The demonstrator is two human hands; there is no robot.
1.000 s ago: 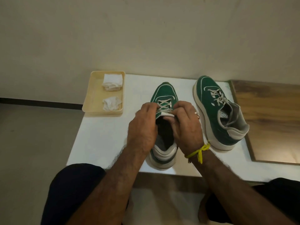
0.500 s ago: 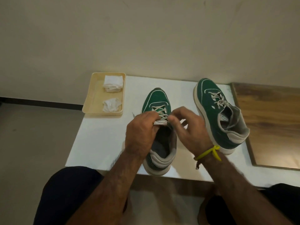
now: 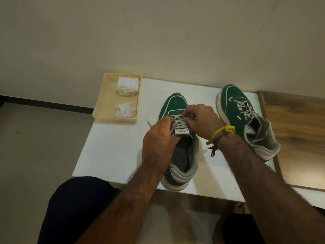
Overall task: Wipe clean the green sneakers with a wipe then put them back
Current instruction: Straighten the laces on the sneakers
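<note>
Green suede sneakers with grey laces and off-white soles sit on the white rectangular tabletop [image 3: 112, 152]. The near sneaker [image 3: 175, 106] stands upright at the table's front centre, long axis running from heel at the front edge to toe toward the wall. The second sneaker [image 3: 233, 106] lies to its right, well apart, toe also away from the person, tilted onto its side.

Hand state: the left hand [image 3: 158, 143] has its fingers curled on the near sneaker's grey laces [image 3: 179, 123] and tongue from the left side. The right hand [image 3: 202, 120] has its fingers bent, pinching the laces from the right. Both hands sit directly over the lace area; neither holds a wipe.

Key relation: the heel opening faces the person and the toe lies beyond both hands, so any reach to the toe runs forward along the shoe's axis. The cream plastic tray [image 3: 103, 106] holding a folded white wipe [image 3: 127, 85] and a crumpled white wipe [image 3: 125, 110] lies ahead and to the left, nearer the left hand.

Change from the earlier frames: the near sneaker has been turned slightly, and the right hand has moved forward from the tongue onto the upper laces. The left hand remains at the tongue.
</note>
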